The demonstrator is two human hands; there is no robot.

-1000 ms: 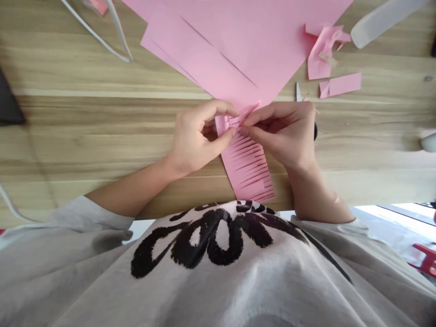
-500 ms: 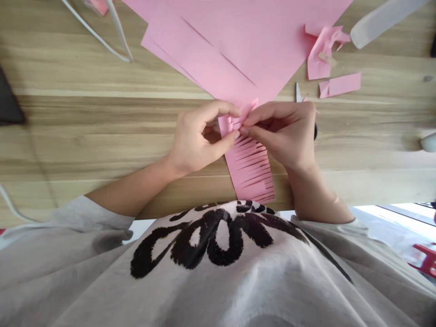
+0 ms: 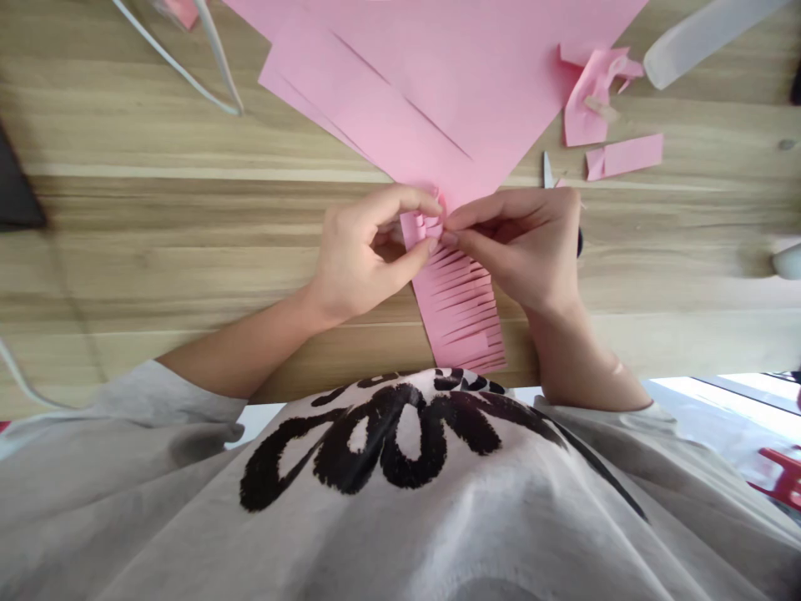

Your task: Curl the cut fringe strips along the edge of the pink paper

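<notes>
1. The left hand (image 3: 369, 250) and right hand (image 3: 519, 242) meet at the fingertips, both pinching the curled top end of a pink paper strip (image 3: 456, 305), cut with many slanted slits into a fringe.
2. The strip's lower end lies just inside the near edge of a wood-grained table (image 3: 156, 250).
3. One large, smooth pink paper sheet (image 3: 438, 83), slit in long straight lines, lies beyond the hands, touching the strip's top.
4. Two pink scraps lie toward the far right: one crumpled pink scrap (image 3: 591, 100), one flat pink scrap (image 3: 622, 156).
5. The pointed metal blade of scissors (image 3: 548, 171) shows just beyond the right hand.
</notes>
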